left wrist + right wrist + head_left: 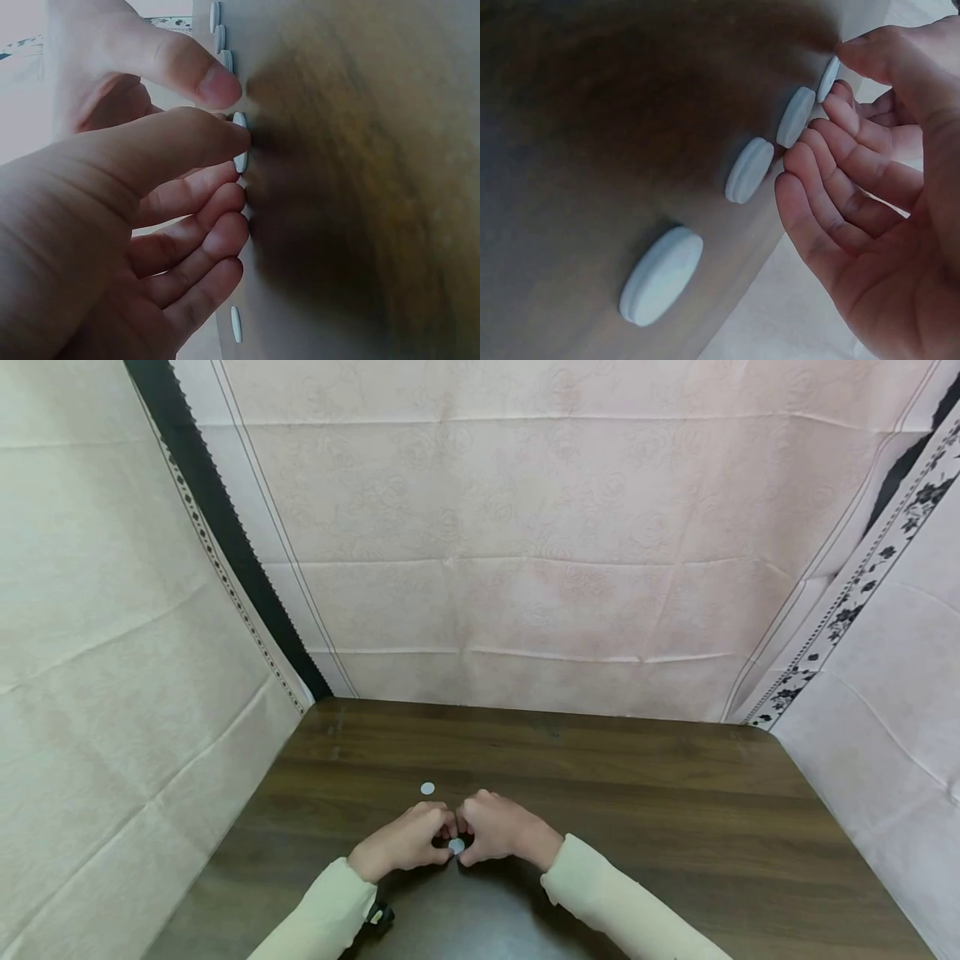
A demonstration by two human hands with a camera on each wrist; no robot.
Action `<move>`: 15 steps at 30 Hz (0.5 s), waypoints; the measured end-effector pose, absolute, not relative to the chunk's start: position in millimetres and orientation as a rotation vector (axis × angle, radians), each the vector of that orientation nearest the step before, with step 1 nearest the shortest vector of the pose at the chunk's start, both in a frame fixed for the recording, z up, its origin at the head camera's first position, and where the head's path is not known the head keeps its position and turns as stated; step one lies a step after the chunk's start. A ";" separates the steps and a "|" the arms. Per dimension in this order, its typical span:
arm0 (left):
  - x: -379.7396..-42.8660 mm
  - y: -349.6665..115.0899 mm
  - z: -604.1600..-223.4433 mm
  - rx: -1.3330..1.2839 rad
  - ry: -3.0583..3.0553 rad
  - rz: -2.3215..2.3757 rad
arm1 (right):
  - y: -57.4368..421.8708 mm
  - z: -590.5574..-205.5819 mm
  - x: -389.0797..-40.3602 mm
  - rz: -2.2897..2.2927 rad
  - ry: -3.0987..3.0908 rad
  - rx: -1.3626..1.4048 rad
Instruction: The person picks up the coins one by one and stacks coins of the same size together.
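Between the two hands, low on the brown table, lies a small white round disc (457, 845). My left hand (412, 839) grips it from the left, and in the left wrist view its thumb tip overlaps that disc (240, 161). My right hand (497, 828) grips it from the right; in the right wrist view the thumb and a curled finger are at the two ends of the disc (829, 79). The fingertips of both hands meet around it. Another white disc (427, 788) lies flat just beyond the left hand.
Several more white discs, such as one large in the right wrist view (661, 276), lie spaced out on the wooden table (637, 827). Pale cloth (562, 543) hangs behind the table and along both sides. A black object (381, 915) shows by the left sleeve.
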State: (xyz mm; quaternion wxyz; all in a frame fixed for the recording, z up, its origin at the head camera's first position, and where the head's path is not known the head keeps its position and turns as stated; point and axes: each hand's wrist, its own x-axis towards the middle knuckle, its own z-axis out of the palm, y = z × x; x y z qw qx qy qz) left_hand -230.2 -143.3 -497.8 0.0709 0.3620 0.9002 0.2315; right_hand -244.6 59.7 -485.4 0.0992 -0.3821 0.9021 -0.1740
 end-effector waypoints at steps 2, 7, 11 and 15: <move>-230.6 -143.9 -499.4 1.081 2.704 0.710 | 59.2 -486.6 -244.7 -0.525 2.672 -1.115; -230.5 -145.5 -500.2 1.106 2.696 0.755 | 58.4 -488.9 -244.4 -0.576 2.668 -1.098; -230.6 -147.1 -501.5 1.139 2.693 0.790 | 57.6 -490.8 -244.1 -0.618 2.662 -1.099; -230.6 -147.8 -502.2 1.145 2.682 0.799 | 57.3 -492.0 -244.0 -0.637 2.659 -1.093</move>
